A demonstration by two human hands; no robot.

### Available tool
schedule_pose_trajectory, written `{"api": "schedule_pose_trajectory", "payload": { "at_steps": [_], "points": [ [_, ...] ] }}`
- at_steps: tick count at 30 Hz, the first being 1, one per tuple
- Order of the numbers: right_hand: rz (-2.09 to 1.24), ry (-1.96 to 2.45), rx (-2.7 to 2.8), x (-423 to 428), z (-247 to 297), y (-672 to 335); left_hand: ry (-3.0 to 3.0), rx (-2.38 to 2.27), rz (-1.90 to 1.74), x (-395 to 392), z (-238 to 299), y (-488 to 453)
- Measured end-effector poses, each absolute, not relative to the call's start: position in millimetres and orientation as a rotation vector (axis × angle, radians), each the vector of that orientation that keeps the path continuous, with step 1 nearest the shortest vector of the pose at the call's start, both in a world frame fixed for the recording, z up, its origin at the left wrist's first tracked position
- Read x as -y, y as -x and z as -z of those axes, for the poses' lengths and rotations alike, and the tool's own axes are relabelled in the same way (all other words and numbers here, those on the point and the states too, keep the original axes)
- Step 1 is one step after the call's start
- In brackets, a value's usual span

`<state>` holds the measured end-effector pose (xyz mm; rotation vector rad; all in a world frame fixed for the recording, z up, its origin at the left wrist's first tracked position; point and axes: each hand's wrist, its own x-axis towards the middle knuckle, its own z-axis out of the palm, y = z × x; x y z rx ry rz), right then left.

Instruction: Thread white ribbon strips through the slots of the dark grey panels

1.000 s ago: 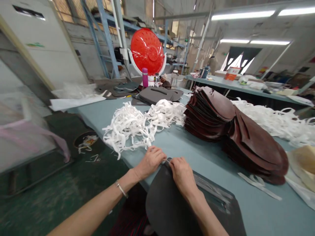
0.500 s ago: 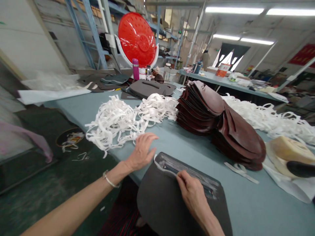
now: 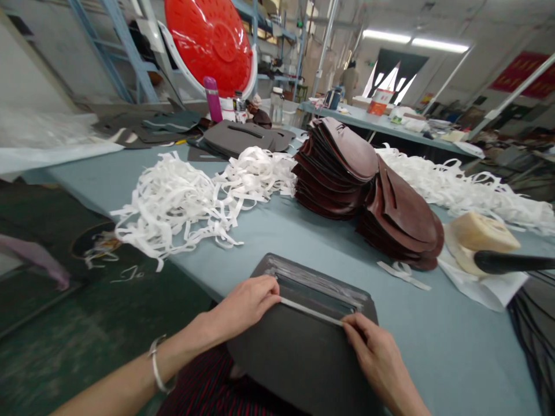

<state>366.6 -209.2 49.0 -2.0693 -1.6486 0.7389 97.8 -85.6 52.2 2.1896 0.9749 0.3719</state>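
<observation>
A dark grey felt panel (image 3: 303, 346) with a zipped slot along its far edge lies across my lap and the table edge. My left hand (image 3: 245, 306) rests on the panel's left side, fingertips on one end of a narrow white strip (image 3: 311, 312). That strip runs straight across the panel, just below the slot. My right hand (image 3: 373, 358) pinches its other end at the panel's right side. The strip looks taut between my hands. A metal bangle (image 3: 155, 364) circles my left wrist.
The blue-grey table (image 3: 260, 248) holds a heap of white strips (image 3: 173, 208), two stacks of brown leather pieces (image 3: 342, 167), and grey panels (image 3: 243, 138) behind. Further right lie more white strips (image 3: 459, 188) and a cream form (image 3: 481, 234). A person (image 3: 350, 81) stands far off.
Both hands now hold the white strip stretched along the slot; earlier my left hand was off the panel. The panel sits flatter, and the view has swung left and down.
</observation>
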Motion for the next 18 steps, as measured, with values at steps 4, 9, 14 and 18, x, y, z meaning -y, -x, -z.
{"api": "schedule_pose_trajectory", "payload": {
  "at_steps": [4, 9, 14, 18],
  "points": [
    [-0.669, 2.265, 1.471, 211, -40, -371, -2.092, -1.17, -0.385, 81, -48, -99],
    [-0.639, 2.168, 1.413, 210, -35, -378, -2.021, -1.235, -0.369, 73, -51, -99],
    [-0.669, 2.153, 1.292, 213, -30, -383, -1.972, -1.31, -0.316, 69, -51, -101],
    [-0.669, 2.156, 1.232, 213, -27, -382, -1.951, -1.31, -0.31, 66, -48, -100]
  ]
}}
